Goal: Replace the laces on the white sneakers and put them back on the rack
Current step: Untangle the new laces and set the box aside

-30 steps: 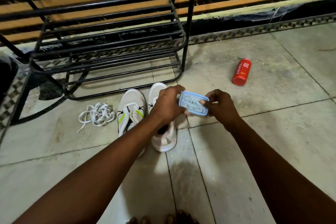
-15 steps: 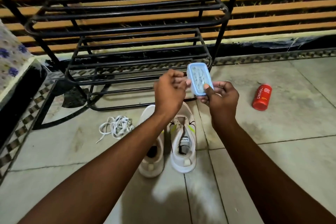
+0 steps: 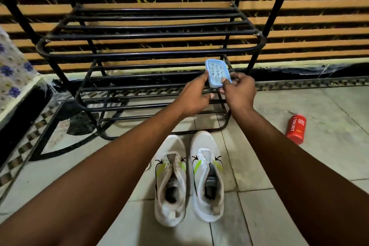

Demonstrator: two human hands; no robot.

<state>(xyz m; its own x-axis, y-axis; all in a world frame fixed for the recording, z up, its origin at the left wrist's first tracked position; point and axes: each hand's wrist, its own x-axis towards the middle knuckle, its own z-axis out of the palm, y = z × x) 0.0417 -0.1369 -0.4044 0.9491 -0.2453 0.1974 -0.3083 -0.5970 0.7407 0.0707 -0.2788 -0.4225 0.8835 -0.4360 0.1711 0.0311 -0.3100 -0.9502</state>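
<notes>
Head view: hands, left hand [image 3: 192, 97], right hand [image 3: 239, 92], in pinch grip on blue-lidded box [image 3: 216, 72].

**Two hands up, sharing one small box**

Both arms reach forward, closing toward each other at the wrists; the left forearm [image 3: 119, 166] slants in from the lower left, the right forearm [image 3: 289, 156] from the lower right. The left hand [image 3: 194, 96] shows its back, fingertips curled onto the left edge of a small blue box [image 3: 216, 72]; the right hand [image 3: 238, 90] pinches the box's lower corner, thumb on the front, fingers curled behind; the hands nearly touch.
</notes>
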